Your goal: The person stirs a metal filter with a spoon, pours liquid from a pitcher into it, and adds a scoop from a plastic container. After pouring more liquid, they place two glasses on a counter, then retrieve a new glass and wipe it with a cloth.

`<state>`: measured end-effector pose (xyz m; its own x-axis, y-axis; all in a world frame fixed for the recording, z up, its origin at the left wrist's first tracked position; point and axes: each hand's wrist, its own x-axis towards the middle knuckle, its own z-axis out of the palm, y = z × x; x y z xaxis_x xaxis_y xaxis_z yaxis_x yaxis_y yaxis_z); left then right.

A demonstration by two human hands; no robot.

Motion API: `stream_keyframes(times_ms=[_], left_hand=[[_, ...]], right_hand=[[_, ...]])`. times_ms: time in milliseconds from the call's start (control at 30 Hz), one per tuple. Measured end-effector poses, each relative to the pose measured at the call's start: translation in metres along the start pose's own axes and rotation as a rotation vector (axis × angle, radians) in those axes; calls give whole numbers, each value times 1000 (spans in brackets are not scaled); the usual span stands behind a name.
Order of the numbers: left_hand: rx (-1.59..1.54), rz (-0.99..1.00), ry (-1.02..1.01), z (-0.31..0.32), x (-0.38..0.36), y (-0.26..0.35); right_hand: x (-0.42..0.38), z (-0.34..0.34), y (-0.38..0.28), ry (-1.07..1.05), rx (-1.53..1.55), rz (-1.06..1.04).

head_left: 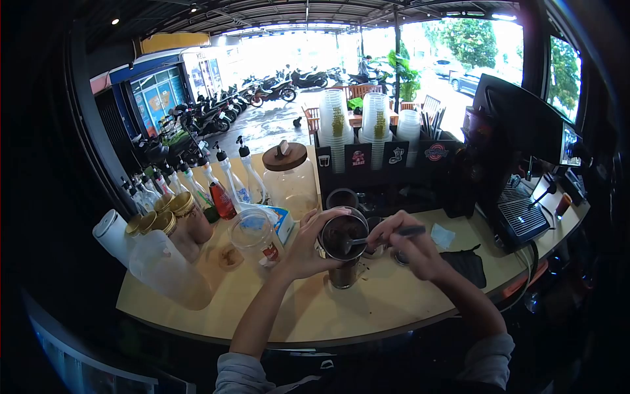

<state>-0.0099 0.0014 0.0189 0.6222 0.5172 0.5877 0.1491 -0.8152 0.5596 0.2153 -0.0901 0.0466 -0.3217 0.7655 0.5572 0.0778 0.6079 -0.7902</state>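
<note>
Spillage looked the likeliest trouble from where I stood: the left hand (307,244) had its fingers wrapped around a metal cup (344,236) of dark powder or liquid, held tilted above a small glass (343,272) on the bench (341,308), while the right hand (408,244) pinched a spoon (377,238) with fingers closed narrow on its handle, the bowl dipped into the cup. The glass was narrow, so I judged that a hard scrape or a steeper tilt could send the contents over its rim. A plastic jar (254,235) stood just beside the left wrist, and a dark cloth (467,264) lay near the right forearm; a careless elbow might have knocked either.
</note>
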Motion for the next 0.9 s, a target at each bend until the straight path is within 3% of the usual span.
stream_keyframes(times_ms=[100, 200, 300, 567, 667, 733, 900], left_hand=[[-14, 30, -33, -1, 1, -4], [-20, 31, -69, -1, 2, -3], [-19, 34, -91, -1, 3, -4], [-66, 30, -76, -2, 0, -4], [-92, 28, -61, -2, 0, -3], [-97, 21, -53, -4, -1, -1], [-135, -5, -68, -6, -1, 6]], right_hand=[[3, 6, -3, 76, 101, 42], [9, 1, -2, -25, 114, 122], [15, -10, 2, 25, 149, 168], [19, -11, -4, -2, 116, 149], [17, -9, -9, -48, -5, 26], [17, -7, -18, -154, -253, -3], [15, -6, -19, -81, -203, 14]])
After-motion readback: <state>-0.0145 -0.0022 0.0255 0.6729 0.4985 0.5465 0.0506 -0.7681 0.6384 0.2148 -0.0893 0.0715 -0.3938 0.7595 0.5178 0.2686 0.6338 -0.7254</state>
